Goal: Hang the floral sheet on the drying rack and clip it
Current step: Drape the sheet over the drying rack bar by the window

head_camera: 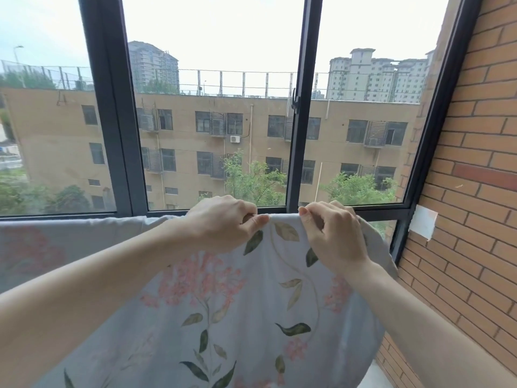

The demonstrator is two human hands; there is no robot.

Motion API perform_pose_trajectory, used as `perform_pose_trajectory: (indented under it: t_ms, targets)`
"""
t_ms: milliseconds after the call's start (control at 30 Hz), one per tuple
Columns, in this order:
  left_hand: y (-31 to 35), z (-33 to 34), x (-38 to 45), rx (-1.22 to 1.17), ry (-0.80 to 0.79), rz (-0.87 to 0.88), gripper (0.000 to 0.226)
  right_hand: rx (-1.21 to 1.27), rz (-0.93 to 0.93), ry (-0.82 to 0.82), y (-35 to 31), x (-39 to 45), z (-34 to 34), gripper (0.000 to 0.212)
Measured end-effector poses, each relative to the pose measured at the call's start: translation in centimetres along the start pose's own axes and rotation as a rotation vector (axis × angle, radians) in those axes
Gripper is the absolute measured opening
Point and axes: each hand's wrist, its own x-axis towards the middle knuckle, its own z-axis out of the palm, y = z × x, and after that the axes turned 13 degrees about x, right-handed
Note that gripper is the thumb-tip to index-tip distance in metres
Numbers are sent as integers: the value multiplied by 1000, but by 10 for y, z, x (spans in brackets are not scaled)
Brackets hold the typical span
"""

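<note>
The floral sheet (251, 303), pale grey-blue with pink blossoms and green leaves, hangs in front of me and fills the lower half of the head view. Its top edge runs level from the far left to the right, where it curves down. My left hand (223, 222) pinches that top edge between thumb and fingers. My right hand (333, 233) grips the same edge a short way to the right, fingers curled over the fold. The drying rack is hidden under the cloth. No clip shows.
A dark-framed window (298, 107) stands right behind the sheet, with buildings and trees outside. A brick wall (475, 191) closes the right side, with a white patch (422, 222) on it near the window frame.
</note>
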Motion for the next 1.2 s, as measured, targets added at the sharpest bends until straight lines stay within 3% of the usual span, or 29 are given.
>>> perform_pose_trajectory:
  t_ms: [133,267,433,633,800,967,1067,1200]
  targets:
    - [-42,-8,-30,-76,-61,-95,48,-58,43,34,-1,1,0,44]
    - [-78,-20,-50,-250,-55,-211,35,-32,63,9,-17,6,10,30]
    - [-86,-31,-59,-298,-49,-215,18,187,-26,-215,-64,17,32,24]
    - [-91,-37,-57,-136,55,-201,14,119,2,-272,-71,32,36,47]
    - [-117,-54,-35,-105,175,-314,11,80,82,-387,-63,45,31,59]
    - [-126,-67,7,19,236,-366,12,100,157,-445,-70,55,30,50]
    - [-119,-48,27,52,124,-382,13,8,203,-486,-72,57,29,42]
    - [-113,-4,32,-34,-303,-353,19,-102,233,-501,-69,56,27,41]
